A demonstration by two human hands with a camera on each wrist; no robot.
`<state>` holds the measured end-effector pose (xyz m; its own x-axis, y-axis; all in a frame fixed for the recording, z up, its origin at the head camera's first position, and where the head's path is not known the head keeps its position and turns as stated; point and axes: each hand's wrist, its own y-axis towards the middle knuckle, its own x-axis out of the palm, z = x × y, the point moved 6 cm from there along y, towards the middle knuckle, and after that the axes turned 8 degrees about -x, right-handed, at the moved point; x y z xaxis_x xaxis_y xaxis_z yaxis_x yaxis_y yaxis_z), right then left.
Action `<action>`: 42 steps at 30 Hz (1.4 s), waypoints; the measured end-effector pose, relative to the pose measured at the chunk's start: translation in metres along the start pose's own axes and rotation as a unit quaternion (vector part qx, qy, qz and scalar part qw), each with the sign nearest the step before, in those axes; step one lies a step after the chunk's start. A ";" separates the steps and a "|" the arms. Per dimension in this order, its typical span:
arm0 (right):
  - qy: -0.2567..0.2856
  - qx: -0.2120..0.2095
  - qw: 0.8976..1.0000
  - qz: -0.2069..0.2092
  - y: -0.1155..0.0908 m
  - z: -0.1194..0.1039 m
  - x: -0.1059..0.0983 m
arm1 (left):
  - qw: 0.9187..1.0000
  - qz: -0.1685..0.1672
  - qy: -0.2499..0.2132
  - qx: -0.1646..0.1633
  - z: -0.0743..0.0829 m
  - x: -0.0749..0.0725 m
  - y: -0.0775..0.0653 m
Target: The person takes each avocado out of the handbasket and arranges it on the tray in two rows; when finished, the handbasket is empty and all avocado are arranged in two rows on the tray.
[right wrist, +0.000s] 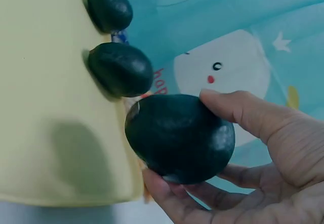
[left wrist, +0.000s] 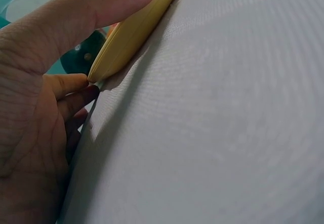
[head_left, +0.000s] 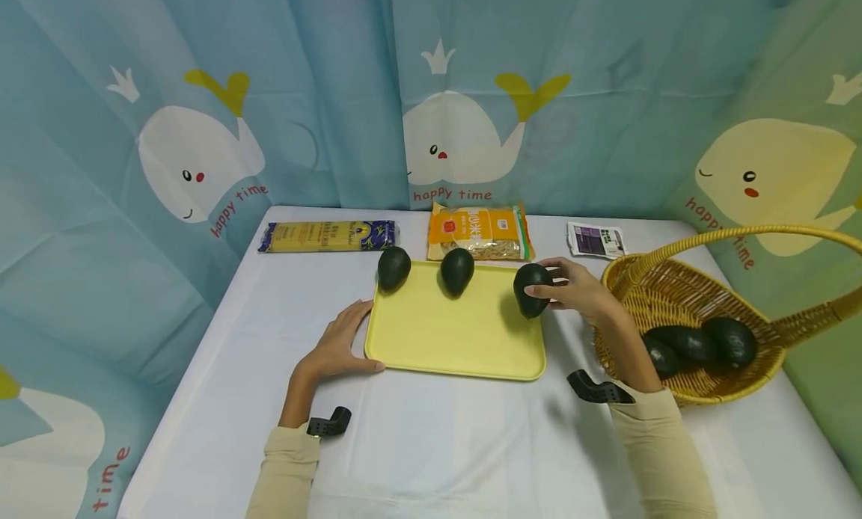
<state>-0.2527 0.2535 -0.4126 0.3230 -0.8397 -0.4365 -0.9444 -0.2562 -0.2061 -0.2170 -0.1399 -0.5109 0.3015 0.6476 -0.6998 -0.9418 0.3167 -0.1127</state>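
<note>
My right hand (head_left: 572, 287) pinches a dark green avocado (head_left: 532, 289) between thumb and fingers, over the right end of a yellow tray (head_left: 458, 339). In the right wrist view the held avocado (right wrist: 179, 138) hangs above the tray's edge, its shadow falling on the tray. Along the far side of the tray sit two more avocados, one at the left corner (head_left: 393, 269) and one near the middle (head_left: 457, 271). My left hand (head_left: 340, 345) holds the near left corner of the tray, thumb on the front edge and fingers along the left side.
On the right stands a wicker basket (head_left: 747, 388) with a tall handle and several avocados (head_left: 694, 345). Behind the tray lie a long yellow-and-blue packet (head_left: 330, 235), an orange bag of grain (head_left: 480, 233) and a small white-and-purple sachet (head_left: 595, 240). A whale-print curtain (head_left: 350, 93) backs the table.
</note>
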 end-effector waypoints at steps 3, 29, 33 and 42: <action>-0.003 0.010 1.000 0.008 0.011 0.006 0.001 | 1.000 0.001 0.005 -0.001 0.000 0.000 0.001; -0.085 0.019 0.996 0.035 0.053 0.022 0.003 | 1.000 0.008 0.002 0.003 0.001 -0.001 0.001; -0.069 0.016 0.997 0.033 0.055 0.024 0.004 | 1.000 0.008 0.004 0.006 0.000 0.000 0.001; -0.056 0.019 0.998 0.033 0.053 0.025 0.008 | 1.000 0.005 0.003 0.001 0.001 0.001 0.001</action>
<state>-0.2986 0.2452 -0.4494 0.2676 -0.7943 -0.5454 -0.9614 -0.1822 -0.2063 -0.2172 -0.1387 -0.5108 0.2920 0.6462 -0.7051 -0.9441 0.3128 -0.1043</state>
